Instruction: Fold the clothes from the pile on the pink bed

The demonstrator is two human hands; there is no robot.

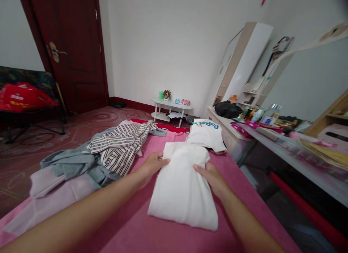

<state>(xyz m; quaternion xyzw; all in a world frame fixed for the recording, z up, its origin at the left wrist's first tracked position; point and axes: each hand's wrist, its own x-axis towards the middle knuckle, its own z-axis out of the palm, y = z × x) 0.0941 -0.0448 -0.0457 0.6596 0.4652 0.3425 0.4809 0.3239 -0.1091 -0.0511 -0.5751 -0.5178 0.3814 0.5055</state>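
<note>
A folded white garment point(183, 187) lies on the pink bed cover point(127, 224) in front of me. My left hand point(153, 166) grips its left edge near the far end, thumb on top and fingers underneath. On the opposite edge my right hand point(212, 175) holds the cloth the same way, its fingers partly hidden below. Just beyond, to the right, rests a folded white T-shirt point(206, 133) with blue lettering. Left of my left hand is a loose heap with a striped shirt point(122, 146) on top of grey clothing point(73, 160).
Along the right side stands a dressing table point(285, 162) with bottles, a black bag point(227, 110) and a mirror. A small white table point(171, 104) is by the far wall. At left, a red plastic bag point(25, 97) sits on a chair near the dark red door point(70, 53).
</note>
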